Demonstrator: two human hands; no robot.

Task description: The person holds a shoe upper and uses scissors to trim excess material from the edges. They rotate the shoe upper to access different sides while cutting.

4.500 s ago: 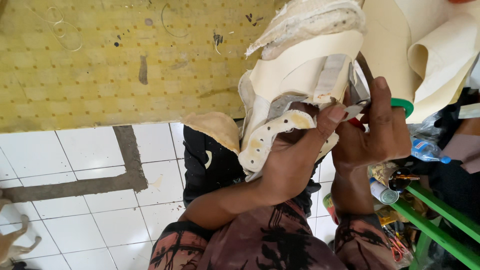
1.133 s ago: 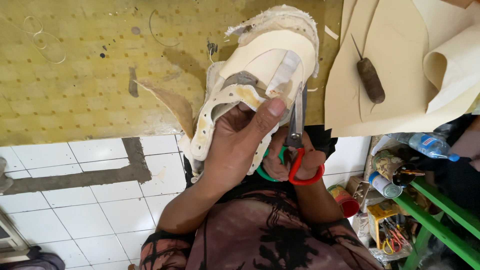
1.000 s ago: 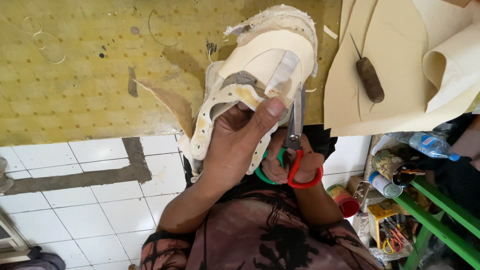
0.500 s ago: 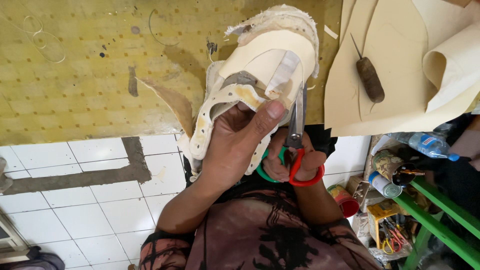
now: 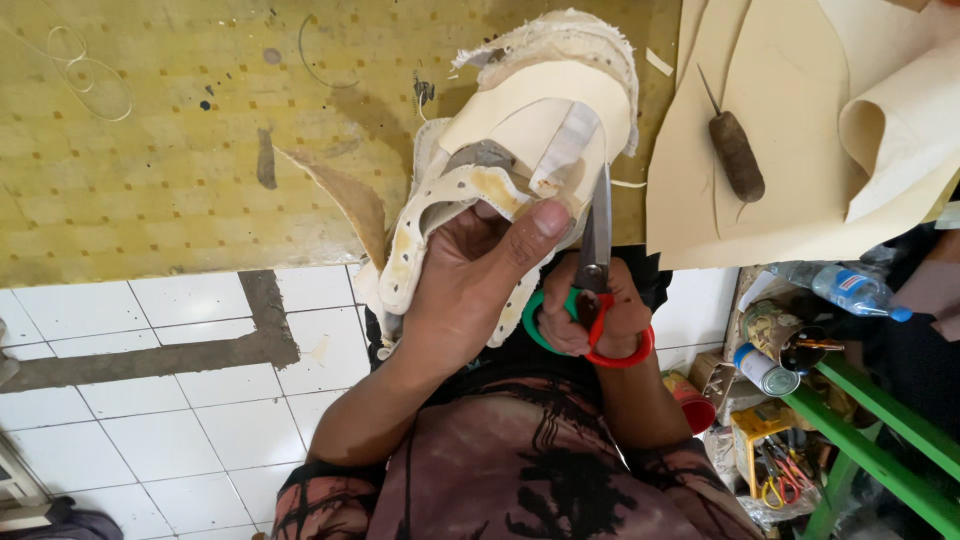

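Your left hand [image 5: 470, 290] is gripping the sandal [image 5: 520, 160]; your right hand [image 5: 600, 315] is gripping scissors [image 5: 597, 260], blades touching it.

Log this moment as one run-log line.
left hand: grips cream shoe upper | right hand: holds scissors, blades at upper's edge | awl: on sheet

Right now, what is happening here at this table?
A person holds a cream shoe upper in the left hand, thumb pressed on its edge. The right hand grips scissors with one green and one red handle loop, blades pointing up along the upper's side. The work sits over the edge of a yellow patterned table. To the right lie cream sheets with a brown-handled awl on top.
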